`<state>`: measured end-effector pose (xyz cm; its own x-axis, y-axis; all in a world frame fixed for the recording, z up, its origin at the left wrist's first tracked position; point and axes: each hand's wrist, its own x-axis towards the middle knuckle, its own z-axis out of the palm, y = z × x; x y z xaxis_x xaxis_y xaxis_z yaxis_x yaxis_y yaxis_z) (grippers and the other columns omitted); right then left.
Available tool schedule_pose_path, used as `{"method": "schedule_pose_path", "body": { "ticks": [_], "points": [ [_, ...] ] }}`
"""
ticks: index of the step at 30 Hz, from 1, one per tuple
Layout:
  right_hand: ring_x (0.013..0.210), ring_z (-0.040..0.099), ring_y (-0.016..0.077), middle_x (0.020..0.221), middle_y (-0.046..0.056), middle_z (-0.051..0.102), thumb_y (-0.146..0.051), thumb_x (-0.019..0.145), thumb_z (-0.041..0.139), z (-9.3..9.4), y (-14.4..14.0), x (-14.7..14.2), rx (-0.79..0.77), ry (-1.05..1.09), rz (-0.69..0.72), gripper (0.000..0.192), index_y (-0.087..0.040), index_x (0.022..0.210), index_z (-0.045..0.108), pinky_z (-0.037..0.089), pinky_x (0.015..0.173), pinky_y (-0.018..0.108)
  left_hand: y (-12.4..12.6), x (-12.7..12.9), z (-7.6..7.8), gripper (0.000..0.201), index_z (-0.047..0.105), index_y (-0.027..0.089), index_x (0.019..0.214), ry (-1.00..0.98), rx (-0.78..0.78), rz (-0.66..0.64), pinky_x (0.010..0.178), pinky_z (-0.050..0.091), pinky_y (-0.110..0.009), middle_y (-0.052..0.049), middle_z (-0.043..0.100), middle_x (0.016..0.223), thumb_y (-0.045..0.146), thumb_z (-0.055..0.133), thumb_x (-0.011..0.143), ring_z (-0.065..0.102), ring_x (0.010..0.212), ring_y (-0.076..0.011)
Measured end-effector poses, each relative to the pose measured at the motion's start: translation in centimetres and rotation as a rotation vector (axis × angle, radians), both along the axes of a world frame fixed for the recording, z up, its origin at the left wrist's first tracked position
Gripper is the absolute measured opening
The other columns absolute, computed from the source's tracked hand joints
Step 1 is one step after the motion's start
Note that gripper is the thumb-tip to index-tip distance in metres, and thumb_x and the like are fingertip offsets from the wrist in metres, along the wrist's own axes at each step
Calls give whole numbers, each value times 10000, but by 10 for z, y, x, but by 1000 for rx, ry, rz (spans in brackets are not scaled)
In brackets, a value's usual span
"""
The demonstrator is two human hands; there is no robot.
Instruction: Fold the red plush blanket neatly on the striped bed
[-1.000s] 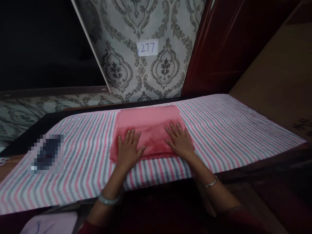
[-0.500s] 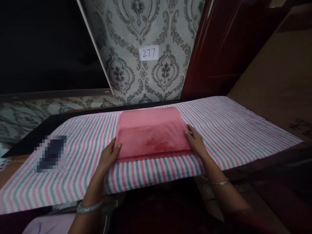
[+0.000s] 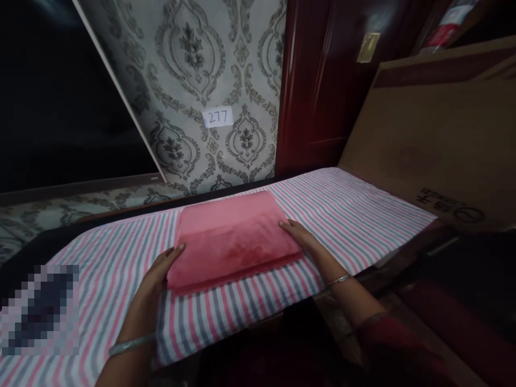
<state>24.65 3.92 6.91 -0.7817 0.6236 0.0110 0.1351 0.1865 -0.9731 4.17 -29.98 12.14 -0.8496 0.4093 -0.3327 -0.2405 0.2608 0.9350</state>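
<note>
Folded pink cloth (image 3: 229, 234) sits mid striped sheet (image 3: 108, 274). I've got left hand (image 3: 163, 263) half-curled at its left edge, right hand (image 3: 300, 235) likewise at right edge, thumbs on top. Other fingers partly hidden; can't tell from here whether either grip clamps it. Cardboard box (image 3: 427, 134) far right.

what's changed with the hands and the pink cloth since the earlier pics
The left hand and right hand have moved outward, from flat on top of the pink cloth to its side edges; whether they grip it is unclear. The view has swung right. The cloth stays folded on the striped sheet.
</note>
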Motion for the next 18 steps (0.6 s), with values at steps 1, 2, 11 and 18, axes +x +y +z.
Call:
{"method": "schedule_pose_path", "body": {
  "ticks": [1,2,11,18],
  "points": [
    [816,743,257,958,133,773,-425,904,537,3,-1,0,-147,9,26,356,-145,1064,686,604,786,399,0,-2,-1,427,709,142,997,-8,2,-7,700,611,-341,-134,774,863,472,749,730,753,819,-284],
    [804,743,256,934,136,773,-411,893,561,7,-1,0,-287,12,49,339,-134,1046,684,602,794,397,0,-3,-1,443,715,144,994,-17,4,-18,697,611,-352,-134,773,850,493,747,723,752,816,-294],
    [1029,701,257,1200,92,714,-330,790,638,26,-4,-8,-302,182,111,558,-193,1319,525,559,922,436,12,-13,-5,794,453,188,1458,127,154,61,690,597,-300,-132,747,1086,338,777,749,746,851,-237],
    [1285,553,278,1426,83,569,-385,733,697,34,-12,11,-153,313,83,762,-217,1430,440,450,1078,438,-2,-21,-5,848,432,251,1482,293,243,40,693,589,-250,-104,741,1111,318,807,723,744,844,-206]
  ]
}}
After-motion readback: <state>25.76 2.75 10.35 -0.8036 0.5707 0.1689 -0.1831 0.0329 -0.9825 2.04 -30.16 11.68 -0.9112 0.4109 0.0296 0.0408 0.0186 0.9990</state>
